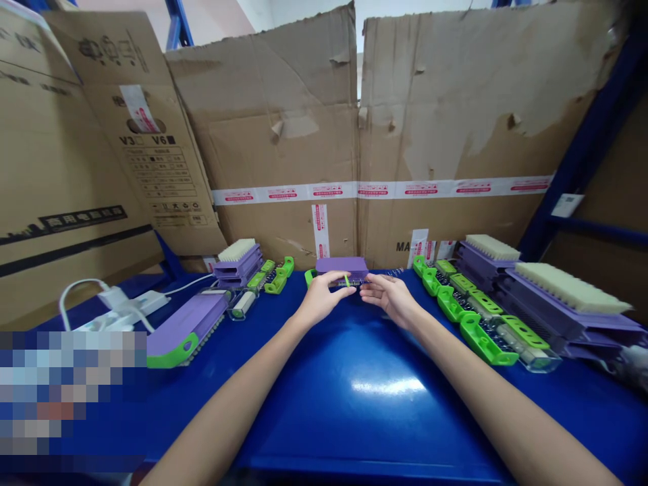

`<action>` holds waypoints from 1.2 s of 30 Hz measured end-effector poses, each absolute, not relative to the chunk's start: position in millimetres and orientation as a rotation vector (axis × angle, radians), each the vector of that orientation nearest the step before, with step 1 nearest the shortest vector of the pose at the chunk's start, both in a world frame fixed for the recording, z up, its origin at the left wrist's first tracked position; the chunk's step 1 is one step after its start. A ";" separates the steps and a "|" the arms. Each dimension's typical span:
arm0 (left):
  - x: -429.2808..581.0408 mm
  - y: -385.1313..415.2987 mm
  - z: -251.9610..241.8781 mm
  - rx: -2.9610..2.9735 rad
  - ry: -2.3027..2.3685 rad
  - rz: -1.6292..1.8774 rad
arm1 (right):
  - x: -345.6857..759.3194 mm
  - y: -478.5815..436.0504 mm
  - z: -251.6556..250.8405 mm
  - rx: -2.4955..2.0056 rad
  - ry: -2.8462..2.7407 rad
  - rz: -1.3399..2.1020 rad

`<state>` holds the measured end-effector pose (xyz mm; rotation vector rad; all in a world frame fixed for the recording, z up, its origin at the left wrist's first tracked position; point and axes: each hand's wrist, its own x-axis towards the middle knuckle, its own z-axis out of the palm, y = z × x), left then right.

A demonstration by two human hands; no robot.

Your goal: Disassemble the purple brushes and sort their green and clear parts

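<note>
Both hands meet over the far middle of the blue table, in front of a purple casing [341,264] with a green end piece [310,275] at its left. My left hand [324,297] is closed, thumb and fingers around a thin dark part with a narrow bright-green piece [347,279] on it. Opposite it, my right hand [389,297] has its fingers drawn together at the right end of that part. A thin coil spring [395,272] shows just behind the right hand; whether the fingers hold it is unclear. The part's exact kind is too small to make out.
At right lie green end pieces [489,341], green-and-clear parts [526,334] and purple casings with cream bristle pads [572,287]. Similar parts [278,275] stand at left, beside a purple-and-green unit [187,327] and a white power strip [126,314]. Cardboard [278,135] walls the back.
</note>
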<state>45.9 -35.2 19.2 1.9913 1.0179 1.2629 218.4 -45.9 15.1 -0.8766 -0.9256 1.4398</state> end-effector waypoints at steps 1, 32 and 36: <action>45.8 -34.5 20.0 1.893 0.980 1.252 | 218.1 -46.4 15.5 -0.862 -0.914 1.473; -88.7 -27.5 66.9 1.800 2.786 0.157 | 224.6 -41.6 13.0 -0.806 -1.028 1.301; -88.2 -26.9 65.7 1.803 2.784 0.141 | 225.2 -40.7 12.3 -0.814 -1.028 1.297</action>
